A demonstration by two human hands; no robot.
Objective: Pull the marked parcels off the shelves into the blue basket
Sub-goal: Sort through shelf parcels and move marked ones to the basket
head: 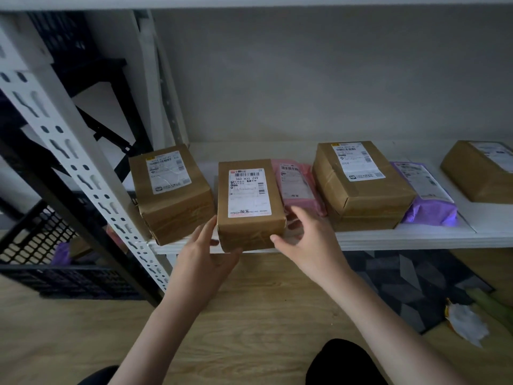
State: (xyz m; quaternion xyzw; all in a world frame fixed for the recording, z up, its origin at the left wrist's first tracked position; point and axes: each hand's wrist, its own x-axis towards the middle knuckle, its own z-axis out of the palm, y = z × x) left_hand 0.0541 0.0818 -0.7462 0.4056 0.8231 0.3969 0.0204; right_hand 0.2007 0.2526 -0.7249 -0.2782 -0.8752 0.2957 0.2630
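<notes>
A brown cardboard parcel with a white label sits at the front edge of the white shelf, slightly overhanging it. My left hand touches its lower left corner, fingers spread. My right hand is at its lower right corner with the thumb on the front face. Neither hand is closed around the box. A second brown box stands to its left, a pink mailer lies to its right. The dark blue basket stands on the floor at the lower left, behind the shelf post.
Further right on the shelf lie a larger brown box, a purple mailer and another brown box. A white perforated post slants at the left. A patterned mat and crumpled wrapping lie on the wooden floor.
</notes>
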